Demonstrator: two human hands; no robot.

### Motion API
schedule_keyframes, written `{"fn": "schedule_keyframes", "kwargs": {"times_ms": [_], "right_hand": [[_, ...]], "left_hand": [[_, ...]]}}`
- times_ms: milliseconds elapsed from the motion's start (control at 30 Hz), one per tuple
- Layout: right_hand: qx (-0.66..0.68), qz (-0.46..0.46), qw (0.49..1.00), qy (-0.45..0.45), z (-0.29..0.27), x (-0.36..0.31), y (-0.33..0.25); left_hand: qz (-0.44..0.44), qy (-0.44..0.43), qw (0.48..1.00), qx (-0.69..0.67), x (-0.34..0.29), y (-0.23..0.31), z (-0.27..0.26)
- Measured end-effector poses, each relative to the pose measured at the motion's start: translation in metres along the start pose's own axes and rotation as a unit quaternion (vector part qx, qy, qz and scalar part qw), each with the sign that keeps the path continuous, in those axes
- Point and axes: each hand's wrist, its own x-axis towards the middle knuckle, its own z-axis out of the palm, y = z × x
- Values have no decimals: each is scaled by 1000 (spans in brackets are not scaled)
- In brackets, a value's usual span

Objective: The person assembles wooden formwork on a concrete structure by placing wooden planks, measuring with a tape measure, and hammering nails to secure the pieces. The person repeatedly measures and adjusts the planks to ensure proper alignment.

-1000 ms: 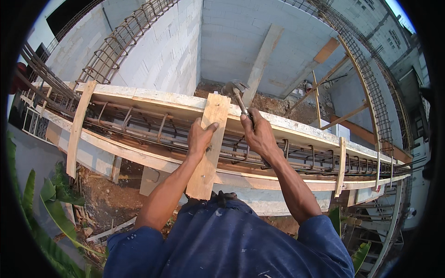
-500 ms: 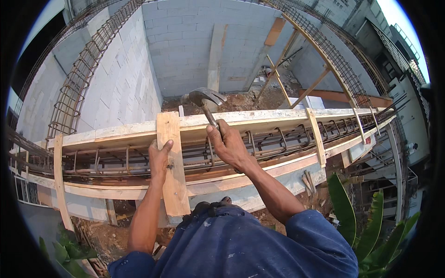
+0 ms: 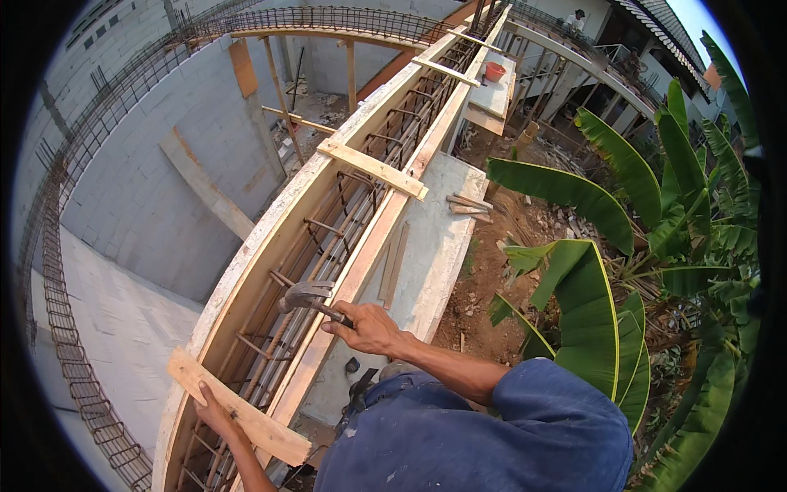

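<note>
My right hand [image 3: 366, 329] is wrapped round the handle of a claw hammer [image 3: 305, 296], whose metal head hangs over the long wooden formwork trough. Across the trough at its near end lies a short wooden board [image 3: 238, 407]. My left hand [image 3: 216, 412] grips the board by its near-left edge, thumb on top; the fingers beneath are hidden. Inside the trough runs a cage of steel reinforcing bars [image 3: 314, 238] with bent stirrups. Another wooden crosspiece [image 3: 375, 169] spans the two side boards farther along.
Block walls [image 3: 164, 221] enclose a lower space on the left. A planked ledge [image 3: 426, 238] beside the trough carries wood offcuts [image 3: 470, 205]; a red bucket [image 3: 494, 71] stands farther off. Banana leaves [image 3: 586, 312] fill the right. Other people [image 3: 577, 20] are in the distance.
My view has swung to the right along the trough, bringing the banana plants and ledge into sight. The hammer has come down over the trough; my left hand is still at the board.
</note>
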Motion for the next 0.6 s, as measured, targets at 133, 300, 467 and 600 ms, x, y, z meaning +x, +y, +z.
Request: {"fn": "schedule_keyframes", "kwargs": {"times_ms": [133,300,467,600], "right_hand": [[35,44,997,53,-27,12,6],[-26,97,980,174,-81,44,26],[-65,73,972,215,-125,90,35],[11,6,985,175,-113,86,43]], "left_hand": [[50,-2,999,0,-8,6,2],[18,17,1000,-3,-9,7,4],[33,46,994,89,4,-6,-1],[4,109,972,206,22,-22,-3]]}}
